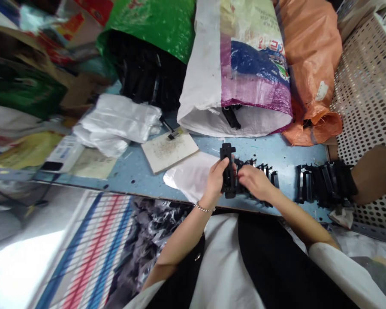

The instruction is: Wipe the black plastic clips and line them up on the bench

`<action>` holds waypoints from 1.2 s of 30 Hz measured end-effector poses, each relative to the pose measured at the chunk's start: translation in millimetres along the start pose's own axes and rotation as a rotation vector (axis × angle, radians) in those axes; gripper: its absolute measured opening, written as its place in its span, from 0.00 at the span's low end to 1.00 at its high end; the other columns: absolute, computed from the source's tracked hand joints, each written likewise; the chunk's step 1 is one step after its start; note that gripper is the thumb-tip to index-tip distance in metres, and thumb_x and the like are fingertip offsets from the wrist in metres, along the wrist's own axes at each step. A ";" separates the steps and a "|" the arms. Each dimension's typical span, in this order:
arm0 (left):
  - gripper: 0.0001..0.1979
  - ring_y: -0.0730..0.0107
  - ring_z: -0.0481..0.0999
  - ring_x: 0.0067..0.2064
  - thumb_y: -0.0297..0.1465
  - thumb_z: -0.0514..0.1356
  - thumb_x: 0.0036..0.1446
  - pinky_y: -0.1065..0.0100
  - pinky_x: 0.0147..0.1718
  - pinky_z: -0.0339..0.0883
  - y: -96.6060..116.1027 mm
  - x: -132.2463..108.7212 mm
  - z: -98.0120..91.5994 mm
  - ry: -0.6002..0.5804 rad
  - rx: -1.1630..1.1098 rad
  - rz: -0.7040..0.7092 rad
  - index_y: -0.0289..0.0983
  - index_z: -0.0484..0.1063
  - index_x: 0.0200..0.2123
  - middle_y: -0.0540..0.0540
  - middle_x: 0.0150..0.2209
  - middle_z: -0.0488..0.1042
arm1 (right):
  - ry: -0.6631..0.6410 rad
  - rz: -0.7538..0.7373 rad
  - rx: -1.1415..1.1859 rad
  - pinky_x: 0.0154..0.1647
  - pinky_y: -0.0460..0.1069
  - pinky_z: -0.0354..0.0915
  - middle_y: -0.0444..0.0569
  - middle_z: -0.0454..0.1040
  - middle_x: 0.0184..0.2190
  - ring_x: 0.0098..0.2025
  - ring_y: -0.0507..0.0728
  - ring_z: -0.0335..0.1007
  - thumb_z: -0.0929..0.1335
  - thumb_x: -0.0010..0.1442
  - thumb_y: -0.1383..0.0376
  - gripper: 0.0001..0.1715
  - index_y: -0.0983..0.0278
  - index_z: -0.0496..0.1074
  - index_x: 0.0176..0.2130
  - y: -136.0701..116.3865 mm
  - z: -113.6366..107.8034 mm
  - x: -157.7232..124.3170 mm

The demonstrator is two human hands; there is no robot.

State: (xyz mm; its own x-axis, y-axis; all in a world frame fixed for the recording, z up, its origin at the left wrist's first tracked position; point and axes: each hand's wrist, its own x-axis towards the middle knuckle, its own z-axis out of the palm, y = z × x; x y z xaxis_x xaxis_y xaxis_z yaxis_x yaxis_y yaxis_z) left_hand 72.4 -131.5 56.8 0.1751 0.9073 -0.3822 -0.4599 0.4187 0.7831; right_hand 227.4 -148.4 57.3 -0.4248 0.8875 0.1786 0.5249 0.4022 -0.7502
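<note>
My left hand (217, 177) is closed around a long black plastic part (228, 171), held upright over the front edge of the blue table. Close on its right is my right hand (252, 179), fingers bent together at a row of similar black parts (272, 176). Whether those fingers pinch one of the parts is hidden. Farther right stands a second row of black parts (318, 184), with another person's hand (373, 176) at its end. A white plastic sheet (193, 176) lies left of my left hand.
A white sack (202, 77) and an orange sack (312, 64) lie behind the parts. Black pieces fill a green sack (167, 25). Clear plastic bags (119, 118) and a flat board (169, 150) sit on the left. A perforated white basket (369, 86) bounds the right side.
</note>
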 end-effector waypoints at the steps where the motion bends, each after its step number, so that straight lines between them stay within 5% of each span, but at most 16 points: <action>1: 0.25 0.75 0.72 0.25 0.46 0.64 0.54 0.73 0.24 0.66 0.5 -0.4 -1.0 -0.006 -0.037 -0.016 0.32 0.74 0.46 0.49 0.28 0.75 | -0.014 -0.080 -0.108 0.37 0.51 0.61 0.49 0.70 0.30 0.34 0.56 0.63 0.56 0.72 0.47 0.28 0.62 0.68 0.33 -3.2 6.8 -8.4; 7: 0.26 0.75 0.71 0.22 0.49 0.62 0.56 0.74 0.22 0.64 -12.9 -9.5 -21.6 -0.025 -0.032 -0.036 0.32 0.74 0.46 0.49 0.25 0.75 | -0.040 -0.110 -0.227 0.37 0.50 0.63 0.49 0.71 0.30 0.33 0.55 0.65 0.56 0.74 0.58 0.23 0.63 0.71 0.34 -15.0 22.3 -35.3; 10: 0.26 0.70 0.70 0.19 0.51 0.60 0.56 0.71 0.18 0.60 -11.4 -25.1 -53.3 -0.271 0.203 -0.353 0.31 0.77 0.39 0.46 0.19 0.73 | -0.080 -0.203 -0.245 0.48 0.54 0.67 0.54 0.74 0.45 0.47 0.58 0.70 0.62 0.71 0.59 0.14 0.63 0.73 0.47 -20.4 11.8 -39.1; 12: 0.29 0.69 0.68 0.17 0.52 0.55 0.58 0.69 0.17 0.58 -6.1 -40.7 -73.1 -0.511 0.301 -0.624 0.31 0.79 0.34 0.43 0.18 0.73 | -0.129 -0.308 -0.317 0.57 0.59 0.66 0.59 0.69 0.57 0.58 0.63 0.65 0.66 0.68 0.60 0.22 0.64 0.67 0.58 -24.9 9.9 -42.5; 14: 0.32 0.68 0.66 0.17 0.53 0.50 0.60 0.67 0.17 0.58 -0.8 -56.5 -86.8 -0.681 0.307 -0.773 0.31 0.81 0.35 0.40 0.20 0.76 | -0.242 -0.390 -0.364 0.58 0.59 0.67 0.60 0.69 0.58 0.59 0.63 0.67 0.66 0.67 0.63 0.25 0.66 0.65 0.62 -28.3 14.6 -47.2; 16: 0.33 0.66 0.69 0.19 0.54 0.48 0.61 0.65 0.19 0.60 2.2 -67.1 -95.6 -0.730 0.317 -0.817 0.33 0.82 0.38 0.40 0.23 0.77 | -0.330 -0.397 -0.356 0.53 0.56 0.70 0.58 0.74 0.53 0.52 0.60 0.72 0.65 0.68 0.65 0.21 0.66 0.67 0.59 -28.6 21.8 -52.7; 19: 0.31 0.61 0.77 0.28 0.54 0.50 0.62 0.63 0.29 0.68 0.0 -64.0 -108.3 -0.527 0.404 -0.565 0.35 0.79 0.43 0.41 0.28 0.79 | -0.356 -0.243 -0.236 0.48 0.55 0.72 0.57 0.76 0.49 0.47 0.60 0.75 0.68 0.66 0.61 0.19 0.65 0.70 0.55 -21.7 28.7 -58.7; 23: 0.16 0.57 0.76 0.41 0.44 0.61 0.58 0.58 0.45 0.70 -17.8 -31.7 -124.8 0.021 0.812 0.261 0.36 0.77 0.38 0.41 0.38 0.78 | -0.131 0.221 0.267 0.42 0.54 0.73 0.53 0.78 0.42 0.41 0.59 0.77 0.73 0.59 0.55 0.24 0.63 0.72 0.51 -8.0 38.5 -54.7; 25: 0.10 0.54 0.75 0.45 0.37 0.63 0.56 0.55 0.49 0.68 -28.9 -14.3 -128.7 0.080 1.091 0.481 0.36 0.76 0.34 0.39 0.39 0.76 | 0.041 0.430 0.633 0.39 0.54 0.73 0.49 0.79 0.38 0.37 0.58 0.77 0.74 0.56 0.54 0.24 0.62 0.73 0.48 -5.0 48.1 -48.4; 29: 0.06 0.59 0.75 0.41 0.27 0.59 0.56 0.59 0.45 0.69 -34.2 8.3 -135.0 0.026 1.231 0.480 0.37 0.74 0.27 0.41 0.34 0.74 | 0.236 0.597 1.062 0.39 0.53 0.72 0.47 0.81 0.37 0.34 0.56 0.78 0.77 0.50 0.54 0.20 0.61 0.75 0.39 -7.6 64.0 -36.5; 36: 0.07 0.70 0.71 0.28 0.34 0.64 0.53 0.69 0.31 0.63 -12.6 16.7 -152.1 0.115 0.895 0.202 0.37 0.76 0.27 0.50 0.25 0.75 | 0.219 0.629 1.339 0.46 0.55 0.74 0.49 0.82 0.39 0.41 0.58 0.79 0.75 0.53 0.51 0.20 0.62 0.76 0.40 -13.3 72.8 -12.9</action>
State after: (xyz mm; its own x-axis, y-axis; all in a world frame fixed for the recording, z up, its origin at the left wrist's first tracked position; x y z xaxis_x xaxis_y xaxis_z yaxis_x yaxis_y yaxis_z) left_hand -51.3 -127.6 -34.0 0.0550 0.9770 -0.2061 0.3806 0.1704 0.9089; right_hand 172.2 -181.6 18.7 -0.2120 0.8965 -0.3890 -0.5243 -0.4402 -0.7289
